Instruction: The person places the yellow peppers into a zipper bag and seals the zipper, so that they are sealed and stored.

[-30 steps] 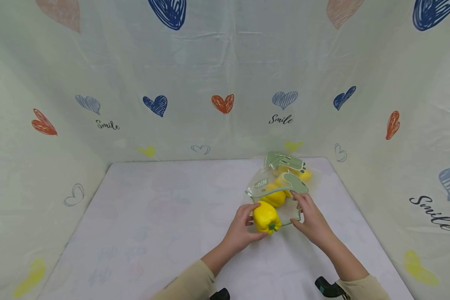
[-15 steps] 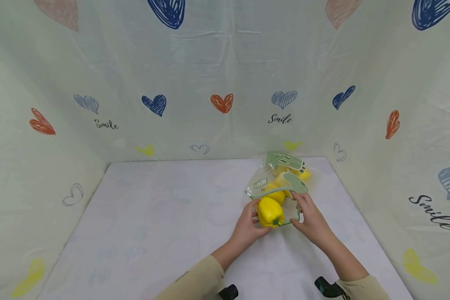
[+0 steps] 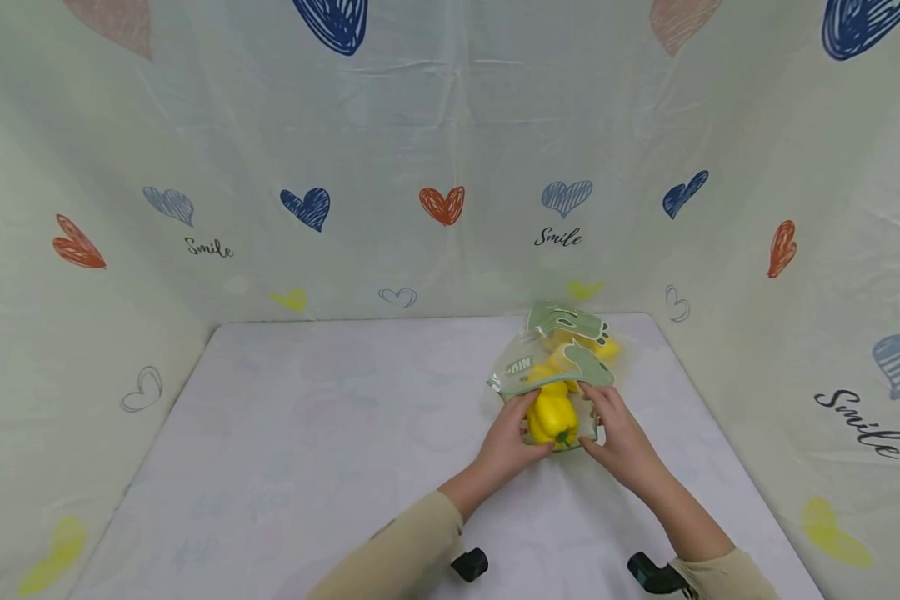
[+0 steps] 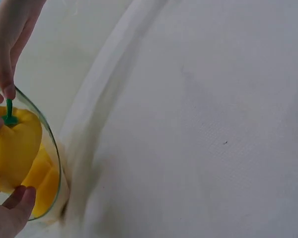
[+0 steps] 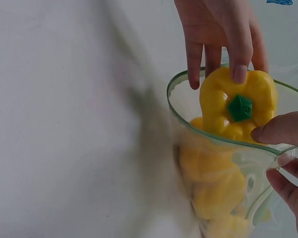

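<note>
My left hand [image 3: 512,433] holds a yellow bell pepper [image 3: 553,415] with a green stem at the mouth of a clear plastic bag [image 3: 512,360]. The bag has green printing and a green rim [image 5: 188,125]. In the right wrist view the pepper is partly inside that rim. My right hand [image 3: 621,435] pinches the bag's edge at the right, its thumb inside and other fingers outside. That thumb overlaps the pepper in the right wrist view; contact is unclear. Several more yellow peppers [image 5: 218,193] lie deeper in the bag, partly hidden by the printing.
The bag lies on a white-covered table [image 3: 330,433], toward its back right. A pale curtain [image 3: 390,125] with hearts and "Smile" lettering encloses the back and sides. Black wrist devices [image 3: 470,565] show below the forearms.
My left hand has moved the pepper right and slightly away from me, from in front of the bag into its mouth. The right hand has stayed nearly still at the bag's edge.
</note>
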Action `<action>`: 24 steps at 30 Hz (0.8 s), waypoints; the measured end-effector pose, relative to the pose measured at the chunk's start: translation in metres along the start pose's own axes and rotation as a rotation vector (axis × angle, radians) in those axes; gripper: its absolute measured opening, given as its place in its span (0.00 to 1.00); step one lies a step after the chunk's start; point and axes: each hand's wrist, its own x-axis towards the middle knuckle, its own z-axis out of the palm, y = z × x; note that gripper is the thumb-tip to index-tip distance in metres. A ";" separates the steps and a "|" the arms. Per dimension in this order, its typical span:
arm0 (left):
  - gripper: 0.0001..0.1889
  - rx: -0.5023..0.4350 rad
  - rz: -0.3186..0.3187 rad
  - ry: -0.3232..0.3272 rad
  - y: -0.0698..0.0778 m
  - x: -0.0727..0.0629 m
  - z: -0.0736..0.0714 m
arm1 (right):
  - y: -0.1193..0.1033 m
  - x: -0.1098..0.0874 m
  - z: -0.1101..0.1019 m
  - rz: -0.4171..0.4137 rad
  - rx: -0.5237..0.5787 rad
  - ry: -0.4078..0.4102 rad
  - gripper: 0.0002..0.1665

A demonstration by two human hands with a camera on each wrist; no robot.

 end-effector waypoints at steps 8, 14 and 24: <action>0.42 0.007 0.011 -0.102 -0.002 0.014 -0.002 | -0.001 0.001 0.000 0.013 0.007 -0.015 0.53; 0.39 0.017 0.070 -0.169 -0.007 0.024 -0.004 | -0.001 0.002 0.000 0.028 0.018 -0.029 0.52; 0.32 -0.013 0.037 -0.234 -0.007 0.034 -0.007 | -0.002 0.002 0.000 0.036 0.026 -0.038 0.52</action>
